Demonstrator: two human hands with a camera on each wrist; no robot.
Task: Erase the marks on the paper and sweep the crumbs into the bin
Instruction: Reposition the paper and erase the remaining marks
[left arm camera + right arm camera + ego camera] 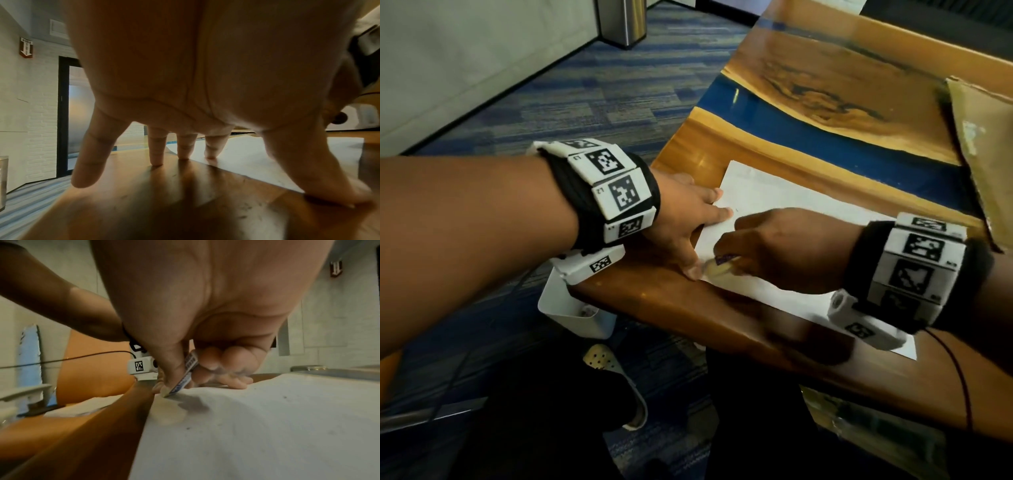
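The left hand [685,219] is spread flat, fingertips and thumb pressing the paper's [791,205] left edge to the tabletop [722,322]; the right hand [780,250] pinches an eraser [722,265] in its printed sleeve, its tip on the sheet's near-left corner, just beside the left thumb. Rubbing this close to the edge could buckle or tear the paper if the left hand eases off, and crumbs [188,428] may scatter onto the floor instead of the bin [575,308], which sits below the tabletop's left end. The eraser's long axis tilts steeply, working end down toward the left thumb. The sheet's long axis runs from far-left to near-right across the tabletop.
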